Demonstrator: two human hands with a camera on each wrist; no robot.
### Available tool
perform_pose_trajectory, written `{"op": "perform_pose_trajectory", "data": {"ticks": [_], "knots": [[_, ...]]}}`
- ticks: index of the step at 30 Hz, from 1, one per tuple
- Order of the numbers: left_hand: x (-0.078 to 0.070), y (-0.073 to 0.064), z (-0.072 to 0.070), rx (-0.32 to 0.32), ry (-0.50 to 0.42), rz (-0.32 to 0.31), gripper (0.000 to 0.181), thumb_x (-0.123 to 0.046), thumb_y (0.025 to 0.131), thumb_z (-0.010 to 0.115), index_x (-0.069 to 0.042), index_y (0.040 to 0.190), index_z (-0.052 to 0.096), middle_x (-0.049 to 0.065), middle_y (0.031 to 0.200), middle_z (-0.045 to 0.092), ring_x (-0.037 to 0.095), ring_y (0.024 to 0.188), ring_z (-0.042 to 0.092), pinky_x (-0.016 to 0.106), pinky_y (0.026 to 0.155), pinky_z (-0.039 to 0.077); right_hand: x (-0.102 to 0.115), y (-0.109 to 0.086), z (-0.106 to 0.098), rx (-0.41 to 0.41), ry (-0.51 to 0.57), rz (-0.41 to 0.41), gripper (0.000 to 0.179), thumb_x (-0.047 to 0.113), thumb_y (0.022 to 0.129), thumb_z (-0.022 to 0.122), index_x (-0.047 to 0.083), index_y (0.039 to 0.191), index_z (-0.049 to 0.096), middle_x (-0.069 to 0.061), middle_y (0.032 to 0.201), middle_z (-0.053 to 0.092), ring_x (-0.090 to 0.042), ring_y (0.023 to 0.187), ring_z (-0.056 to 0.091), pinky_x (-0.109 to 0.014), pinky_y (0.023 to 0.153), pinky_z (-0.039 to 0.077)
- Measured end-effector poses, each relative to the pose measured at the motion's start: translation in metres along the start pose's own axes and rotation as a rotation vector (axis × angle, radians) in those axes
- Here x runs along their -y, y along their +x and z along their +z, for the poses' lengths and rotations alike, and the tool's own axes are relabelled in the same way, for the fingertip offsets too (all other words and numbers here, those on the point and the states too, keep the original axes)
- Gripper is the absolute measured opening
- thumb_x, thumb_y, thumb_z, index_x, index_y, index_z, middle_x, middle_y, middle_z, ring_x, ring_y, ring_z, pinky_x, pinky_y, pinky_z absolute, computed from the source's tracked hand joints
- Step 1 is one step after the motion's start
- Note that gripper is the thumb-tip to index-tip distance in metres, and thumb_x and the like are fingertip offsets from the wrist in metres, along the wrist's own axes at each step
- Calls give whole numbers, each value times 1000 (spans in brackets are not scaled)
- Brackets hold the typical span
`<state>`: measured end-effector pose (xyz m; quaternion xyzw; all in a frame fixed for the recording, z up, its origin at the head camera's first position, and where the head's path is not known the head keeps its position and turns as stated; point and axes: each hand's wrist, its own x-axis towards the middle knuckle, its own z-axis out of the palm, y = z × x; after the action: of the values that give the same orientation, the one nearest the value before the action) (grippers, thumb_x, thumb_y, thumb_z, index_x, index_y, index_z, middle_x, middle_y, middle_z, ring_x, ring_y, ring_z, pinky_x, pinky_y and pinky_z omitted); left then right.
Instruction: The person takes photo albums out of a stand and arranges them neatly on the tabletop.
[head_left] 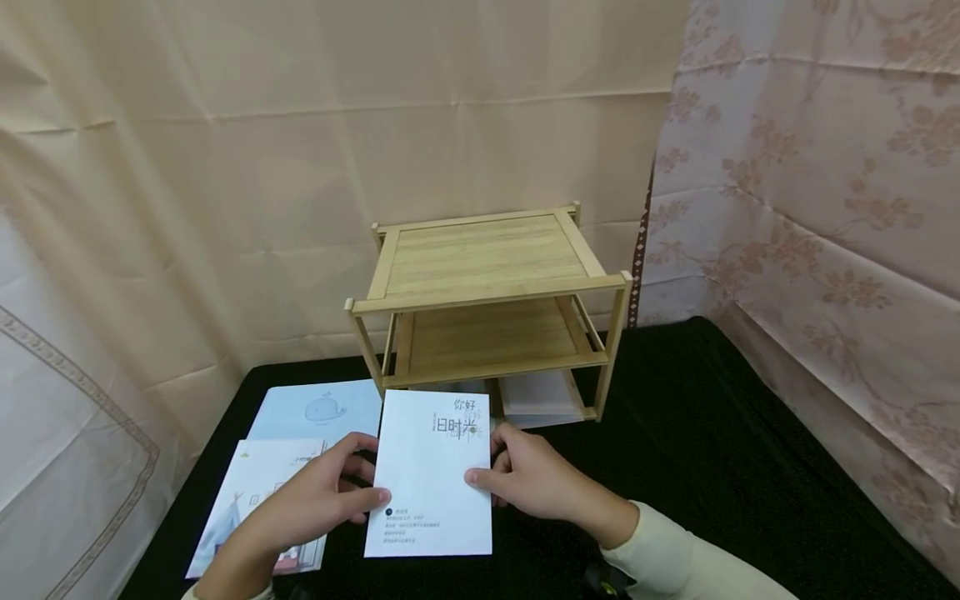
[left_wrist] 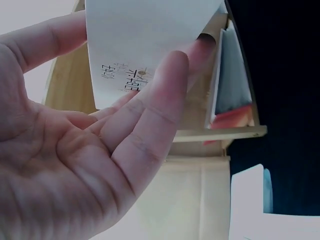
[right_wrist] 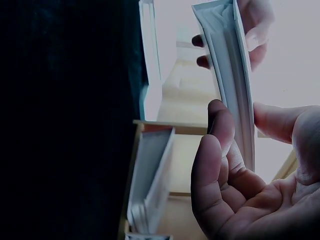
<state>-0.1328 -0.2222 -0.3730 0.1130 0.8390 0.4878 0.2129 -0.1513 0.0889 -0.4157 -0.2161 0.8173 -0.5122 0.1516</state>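
Note:
A white notebook [head_left: 435,475] with dark printed characters on its cover is held up in front of the wooden shelf [head_left: 487,258]. My left hand [head_left: 322,500] grips its left edge, thumb on the cover and fingers behind. On the opposite edge, my right hand [head_left: 536,475] pinches it the same way. The right wrist view shows the notebook [right_wrist: 230,75] edge-on, its pages between thumb and curled fingers. In the left wrist view the cover [left_wrist: 145,35] faces the left hand [left_wrist: 90,150], whose fingers partly hide it.
Left on the black cloth lie a pale blue book [head_left: 322,408] with a whale drawing and a white illustrated book [head_left: 258,483]. Books [head_left: 540,396] lie in the shelf's bottom level. Cream curtain [head_left: 450,108] hangs behind, floral curtain [head_left: 825,208] at right.

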Motion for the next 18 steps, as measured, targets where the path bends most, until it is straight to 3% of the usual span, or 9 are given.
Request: {"op": "perform_pose_trajectory", "data": {"ticks": [6,11,18], "knots": [[16,-3,-3,45,-20,-15,72,-19,93,77,6,148,38,15,107,68,27,90,69,41,70,61,-8,5,14,32,44,25,34,31,95,76,7,112,58,-2,74,71,-22,64,71,-27,50,53],[31,-5,-6,77,-23,-73,73,-18,93,78,10,147,38,13,103,70,26,88,70,43,72,62,-11,8,25,60,55,71,32,30,95,76,8,107,58,-5,70,70,-21,60,69,-26,48,51],[43,-4,-9,82,38,-141,70,-17,91,79,10,144,43,10,98,73,25,83,71,42,70,62,-15,15,41,92,65,122,27,26,94,77,10,104,57,-6,69,71,-20,58,69,-25,46,53]]}}
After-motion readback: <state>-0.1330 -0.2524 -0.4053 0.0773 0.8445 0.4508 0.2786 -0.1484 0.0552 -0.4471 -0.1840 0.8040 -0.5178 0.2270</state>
